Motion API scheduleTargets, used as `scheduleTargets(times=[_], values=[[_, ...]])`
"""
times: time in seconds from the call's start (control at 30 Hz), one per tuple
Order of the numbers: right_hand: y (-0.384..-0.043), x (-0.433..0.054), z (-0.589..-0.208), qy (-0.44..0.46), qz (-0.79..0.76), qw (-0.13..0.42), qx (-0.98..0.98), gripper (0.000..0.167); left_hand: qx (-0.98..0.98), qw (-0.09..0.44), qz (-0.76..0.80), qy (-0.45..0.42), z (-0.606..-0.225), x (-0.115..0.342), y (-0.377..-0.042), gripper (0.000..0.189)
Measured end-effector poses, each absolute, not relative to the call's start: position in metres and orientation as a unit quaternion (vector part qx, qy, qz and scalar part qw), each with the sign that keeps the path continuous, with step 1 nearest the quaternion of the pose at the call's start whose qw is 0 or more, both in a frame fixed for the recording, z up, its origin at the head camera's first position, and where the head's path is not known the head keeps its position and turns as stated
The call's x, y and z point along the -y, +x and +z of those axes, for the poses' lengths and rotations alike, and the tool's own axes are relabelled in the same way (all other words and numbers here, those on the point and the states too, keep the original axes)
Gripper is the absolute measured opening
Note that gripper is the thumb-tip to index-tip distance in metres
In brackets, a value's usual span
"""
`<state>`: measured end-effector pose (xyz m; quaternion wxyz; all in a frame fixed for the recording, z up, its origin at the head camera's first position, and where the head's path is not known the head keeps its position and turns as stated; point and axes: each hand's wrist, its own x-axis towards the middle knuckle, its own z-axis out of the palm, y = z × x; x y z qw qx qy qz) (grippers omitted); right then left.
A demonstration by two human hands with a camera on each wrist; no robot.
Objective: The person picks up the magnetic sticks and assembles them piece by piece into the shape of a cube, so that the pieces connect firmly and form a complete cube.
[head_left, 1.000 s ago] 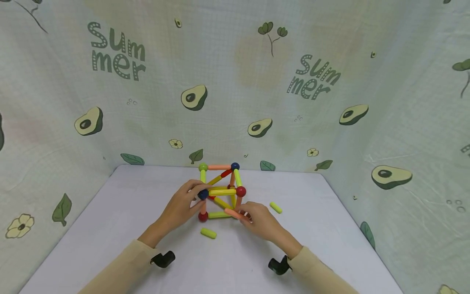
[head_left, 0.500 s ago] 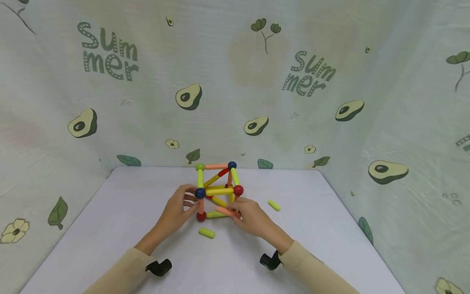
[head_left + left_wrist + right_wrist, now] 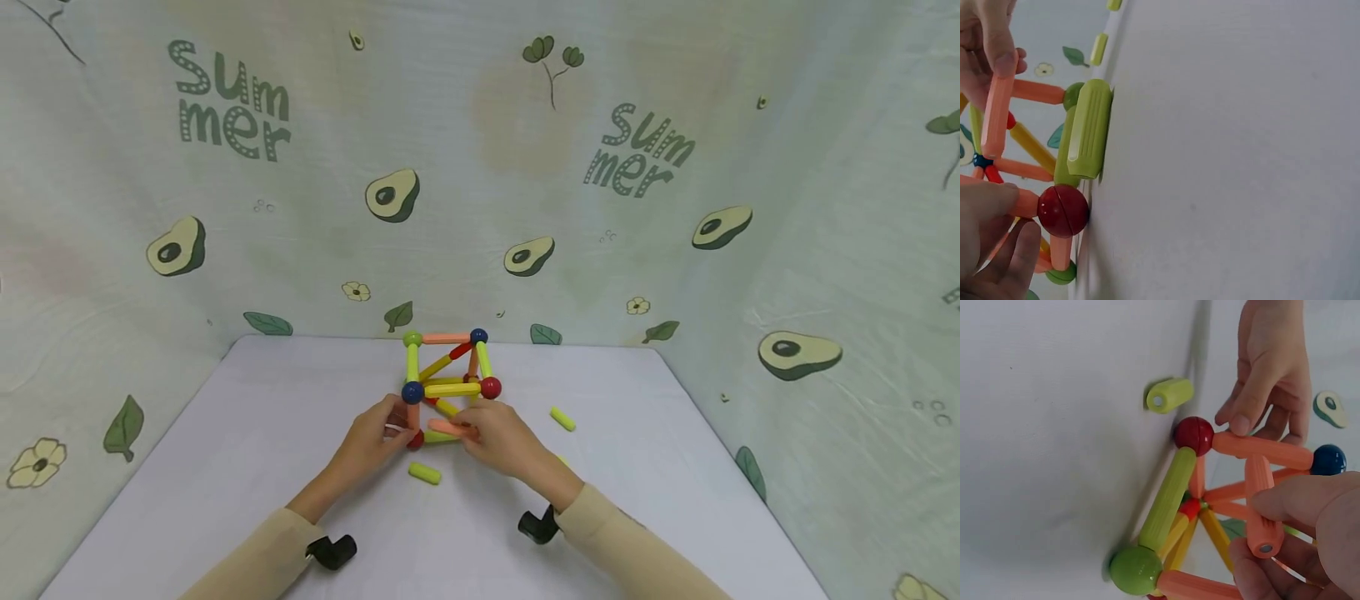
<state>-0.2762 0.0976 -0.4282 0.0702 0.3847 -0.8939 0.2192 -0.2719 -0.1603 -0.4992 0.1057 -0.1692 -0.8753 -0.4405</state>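
A cube-like frame of magnetic sticks and balls stands on the table, its front top edge a yellow stick (image 3: 452, 389) between a blue ball (image 3: 412, 392) and a red ball (image 3: 491, 387). My left hand (image 3: 371, 437) pinches the front left upright orange stick (image 3: 1263, 450), just above the lower red ball (image 3: 1063, 210). Between thumb and fingers, my right hand (image 3: 498, 437) holds a separate orange magnetic stick (image 3: 1260, 506). That stick lies across the front of the frame, its free end pointing left towards the upright. A green ball (image 3: 1136, 570) forms the frame's lower front right corner, hidden behind my right hand in the head view.
One loose light-green stick (image 3: 424, 473) lies on the table (image 3: 300, 392) in front of the frame. Another green stick (image 3: 562, 418) lies to its right. Behind stands a cloth backdrop (image 3: 450, 100) printed with avocados.
My left hand has come down from the blue ball to the upright orange stick below it. My right hand has moved left, carrying the separate orange stick along the frame's front.
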Motion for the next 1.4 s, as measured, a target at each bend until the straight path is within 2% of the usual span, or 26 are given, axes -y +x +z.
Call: scheduleTargets(times=[0.4, 0.77, 1.17, 1.4], values=[[-0.288, -0.081, -0.433, 0.398, 0.189, 0.06, 0.896, 0.017, 0.879, 0.085, -0.439, -0.168, -0.501, 0.161, -0.277, 0.033], [-0.292, -0.076, -0.436, 0.398, 0.198, 0.05, 0.894, 0.014, 0.875, 0.036, -0.449, -0.177, -0.504, 0.157, -0.285, 0.025], [-0.292, -0.084, -0.445, 0.378, 0.237, 0.082, 0.891, 0.013, 0.884, -0.005, -0.438, -0.165, -0.502, 0.147, -0.294, 0.011], [-0.277, -0.093, -0.442, 0.373, 0.232, 0.118, 0.891, 0.018, 0.88, -0.013, -0.442, -0.176, -0.502, 0.149, -0.294, 0.016]])
